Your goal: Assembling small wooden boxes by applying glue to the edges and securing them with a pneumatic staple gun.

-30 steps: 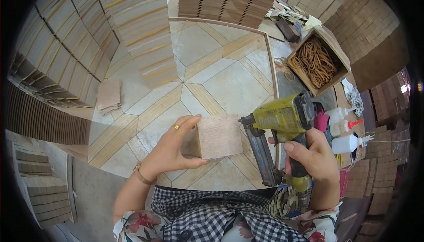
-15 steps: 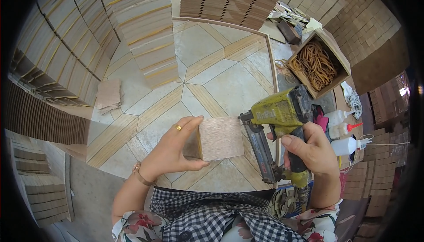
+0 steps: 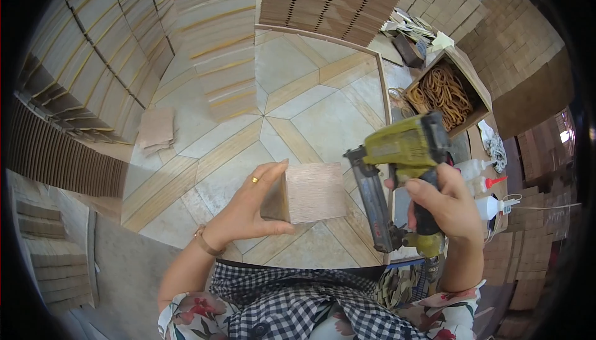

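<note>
A small square wooden box (image 3: 315, 192) with a pale grained top panel stands on the tabletop in front of me. My left hand (image 3: 241, 210) grips its left side, fingers at the far corner and thumb at the near one. Wrapped around the handle of a yellow-green nail gun (image 3: 397, 147) is my right hand (image 3: 448, 208). The gun hangs to the right of the box, apart from it, its dark magazine (image 3: 372, 206) angled toward me. The box's inside is mostly hidden by the panel and my left hand.
Thin wood panels (image 3: 156, 127) lie at left. Tall banded stacks of panels (image 3: 214, 48) rise behind them. A wooden bin (image 3: 481, 82) of rubber bands (image 3: 444, 95) stands at far right, with glue bottles (image 3: 487, 206) nearer. A raised wooden strip (image 3: 383, 85) edges the table.
The nail gun has moved a little to the right, away from the box, and tilted slightly. My left hand keeps its hold on the box, and the view has shifted slightly.
</note>
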Tool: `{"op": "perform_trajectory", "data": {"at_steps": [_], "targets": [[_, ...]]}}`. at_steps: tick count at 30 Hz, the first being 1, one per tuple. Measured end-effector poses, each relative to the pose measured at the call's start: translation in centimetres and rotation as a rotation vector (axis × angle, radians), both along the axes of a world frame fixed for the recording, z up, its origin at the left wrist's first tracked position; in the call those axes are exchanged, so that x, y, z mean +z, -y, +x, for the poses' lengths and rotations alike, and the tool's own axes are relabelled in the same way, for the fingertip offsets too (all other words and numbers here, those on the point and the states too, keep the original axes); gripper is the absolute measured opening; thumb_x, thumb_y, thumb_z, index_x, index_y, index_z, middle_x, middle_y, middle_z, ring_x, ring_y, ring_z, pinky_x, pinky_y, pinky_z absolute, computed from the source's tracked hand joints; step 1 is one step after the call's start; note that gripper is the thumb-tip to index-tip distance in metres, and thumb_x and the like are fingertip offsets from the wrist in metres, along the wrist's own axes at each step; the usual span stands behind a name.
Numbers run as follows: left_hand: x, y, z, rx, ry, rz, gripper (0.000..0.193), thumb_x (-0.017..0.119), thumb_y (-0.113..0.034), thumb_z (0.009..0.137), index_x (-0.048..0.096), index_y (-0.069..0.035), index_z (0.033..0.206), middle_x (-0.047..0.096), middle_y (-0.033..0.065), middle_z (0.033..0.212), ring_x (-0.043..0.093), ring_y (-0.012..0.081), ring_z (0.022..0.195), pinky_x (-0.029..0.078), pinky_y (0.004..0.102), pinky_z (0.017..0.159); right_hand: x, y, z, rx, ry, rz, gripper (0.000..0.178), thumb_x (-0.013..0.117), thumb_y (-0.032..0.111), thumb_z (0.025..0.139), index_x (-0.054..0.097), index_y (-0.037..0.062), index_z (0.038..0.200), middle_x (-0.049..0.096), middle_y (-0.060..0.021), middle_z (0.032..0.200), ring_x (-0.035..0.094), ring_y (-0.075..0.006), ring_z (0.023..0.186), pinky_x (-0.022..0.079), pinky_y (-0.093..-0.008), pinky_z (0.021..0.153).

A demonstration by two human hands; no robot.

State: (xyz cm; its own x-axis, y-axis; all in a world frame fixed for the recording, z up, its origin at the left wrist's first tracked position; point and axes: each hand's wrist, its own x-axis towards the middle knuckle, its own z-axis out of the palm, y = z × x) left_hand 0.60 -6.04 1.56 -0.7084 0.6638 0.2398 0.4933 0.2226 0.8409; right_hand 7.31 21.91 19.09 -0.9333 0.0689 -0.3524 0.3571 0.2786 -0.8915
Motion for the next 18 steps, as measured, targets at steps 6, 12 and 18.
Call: {"op": "perform_trajectory", "data": {"at_steps": [6, 12, 18], "targets": [[-1.4, -0.3, 0.5, 0.034, 0.035, 0.088, 0.108, 0.082, -0.053, 0.061, 0.03, -0.004, 0.142, 0.036, 0.0211, 0.138, 0.034, 0.0356, 0.131, 0.03, 0.0435, 0.108, -0.3, -0.5, 1.5, -0.023, -0.136, -0.058, 0.039, 0.057, 0.018, 0.092, 0.049, -0.01, 0.119, 0.065, -0.0197, 0.102, 0.058, -0.0144, 0.049, 0.048, -0.0233, 0.044], [-1.3, -0.6, 0.0, -0.006, 0.063, 0.106, 0.108, 0.082, -0.053, 0.061, 0.03, -0.004, 0.142, 0.035, 0.0203, 0.138, 0.034, 0.0358, 0.131, 0.031, 0.0422, 0.108, -0.1, 1.6, 2.5, 0.051, -0.012, -0.19, 0.032, 0.061, 0.01, 0.088, 0.055, -0.0062, 0.115, 0.064, -0.0116, 0.105, 0.058, -0.0117, 0.06, 0.048, -0.0233, 0.054], [-1.6, -0.5, -0.1, -0.035, 0.061, 0.143, 0.109, 0.084, -0.048, 0.059, 0.03, -0.005, 0.144, 0.037, 0.0178, 0.138, 0.033, 0.0336, 0.131, 0.028, 0.0416, 0.109, 0.2, 2.9, 3.9, 0.183, 0.199, -0.196, 0.029, 0.066, 0.007, 0.086, 0.059, -0.0034, 0.111, 0.064, -0.0056, 0.097, 0.057, -0.008, 0.065, 0.047, -0.0219, 0.057]]}}
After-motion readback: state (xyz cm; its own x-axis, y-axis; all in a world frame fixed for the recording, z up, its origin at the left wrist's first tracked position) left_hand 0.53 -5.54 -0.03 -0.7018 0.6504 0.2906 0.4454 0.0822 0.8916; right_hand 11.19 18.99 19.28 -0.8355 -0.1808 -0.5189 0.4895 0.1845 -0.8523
